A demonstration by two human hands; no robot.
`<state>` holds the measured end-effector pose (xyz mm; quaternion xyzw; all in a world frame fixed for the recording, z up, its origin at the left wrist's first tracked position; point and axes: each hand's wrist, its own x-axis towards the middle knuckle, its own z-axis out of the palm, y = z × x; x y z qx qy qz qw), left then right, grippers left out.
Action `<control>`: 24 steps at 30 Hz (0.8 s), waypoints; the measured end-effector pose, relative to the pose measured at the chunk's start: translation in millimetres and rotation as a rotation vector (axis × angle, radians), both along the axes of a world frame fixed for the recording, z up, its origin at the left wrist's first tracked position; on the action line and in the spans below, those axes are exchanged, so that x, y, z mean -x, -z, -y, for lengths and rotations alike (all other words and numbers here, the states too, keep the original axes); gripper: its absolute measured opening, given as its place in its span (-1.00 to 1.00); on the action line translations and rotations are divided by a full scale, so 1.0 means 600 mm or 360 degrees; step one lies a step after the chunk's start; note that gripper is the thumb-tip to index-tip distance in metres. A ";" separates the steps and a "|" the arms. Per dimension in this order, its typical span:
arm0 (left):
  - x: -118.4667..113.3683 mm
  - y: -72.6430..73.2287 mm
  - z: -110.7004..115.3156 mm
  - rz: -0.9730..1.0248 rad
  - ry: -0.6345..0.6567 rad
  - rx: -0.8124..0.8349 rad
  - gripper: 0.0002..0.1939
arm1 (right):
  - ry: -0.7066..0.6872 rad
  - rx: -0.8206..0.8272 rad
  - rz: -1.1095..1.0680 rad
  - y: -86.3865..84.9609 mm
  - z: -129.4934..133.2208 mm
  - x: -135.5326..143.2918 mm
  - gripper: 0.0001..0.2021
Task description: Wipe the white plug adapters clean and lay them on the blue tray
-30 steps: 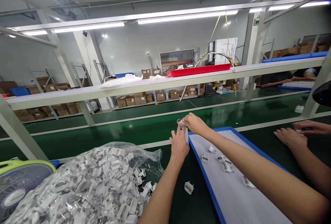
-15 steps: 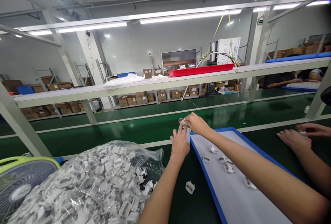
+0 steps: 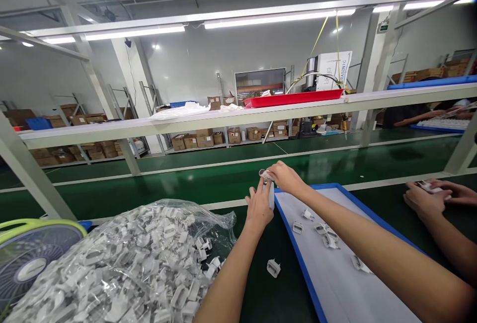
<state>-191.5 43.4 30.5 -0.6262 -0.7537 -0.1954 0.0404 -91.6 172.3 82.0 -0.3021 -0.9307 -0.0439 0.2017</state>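
My left hand [image 3: 260, 207] is closed around a pale translucent bottle [image 3: 272, 197], mostly hidden behind its fingers. A small round rim or lid [image 3: 262, 172] shows at the bottle's top. With bent fingers, my right hand [image 3: 285, 176] pinches a crumpled white cloth [image 3: 267, 176] against that top. Right of my forearms lies a blue-edged tray [image 3: 298, 251] with several white plastic plug housings [image 3: 330, 240] on its white lining. One more plug housing [image 3: 274, 268] rests on the green surface between the tray and my left forearm.
A large clear bag [image 3: 122, 263] full of white plug housings fills the left front, beside a green-rimmed fan [image 3: 32, 268]. Another person's hands [image 3: 428, 198] hold a white part at the right. A shelf [image 3: 194, 123] with a red tray [image 3: 294, 98] spans the line.
My hands stay at the bottle, with the cloth still at its top. The neighbouring person's hands have shifted and now show a larger white part. The view has shifted slightly.
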 end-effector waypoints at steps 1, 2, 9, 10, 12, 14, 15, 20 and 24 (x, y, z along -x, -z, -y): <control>0.000 0.000 0.001 -0.0001 -0.0003 0.0001 0.05 | 0.0002 -0.0001 -0.0004 0.000 0.001 0.000 -0.73; -0.001 0.001 0.001 -0.0001 -0.0007 0.0000 0.05 | 0.0003 -0.0003 -0.0006 -0.001 0.001 -0.001 -0.73; -0.004 -0.001 -0.003 -0.0012 -0.0017 -0.0009 0.02 | -0.0009 0.0007 -0.0002 -0.001 0.003 -0.004 -0.74; -0.004 -0.002 -0.003 -0.0015 -0.0014 -0.0012 0.03 | -0.0010 0.0008 -0.0003 -0.001 0.003 -0.005 -0.74; -0.003 -0.002 -0.003 -0.0022 -0.0010 -0.0019 0.01 | -0.0007 0.0010 -0.0008 -0.001 0.004 -0.005 -0.74; -0.002 -0.001 -0.002 -0.0024 -0.0005 -0.0023 -0.01 | -0.0003 0.0010 -0.0015 -0.001 0.004 -0.006 -0.74; -0.002 0.000 -0.001 -0.0024 -0.0004 -0.0027 -0.01 | -0.0003 0.0008 -0.0017 -0.001 0.005 -0.006 -0.74; 0.000 0.000 0.003 -0.0031 0.0004 -0.0060 -0.01 | -0.0028 -0.0024 -0.0036 0.002 0.008 -0.006 -0.76; 0.000 0.005 0.003 -0.0044 -0.0016 -0.0079 0.00 | -0.0044 -0.0042 -0.0085 0.010 0.003 -0.007 -0.78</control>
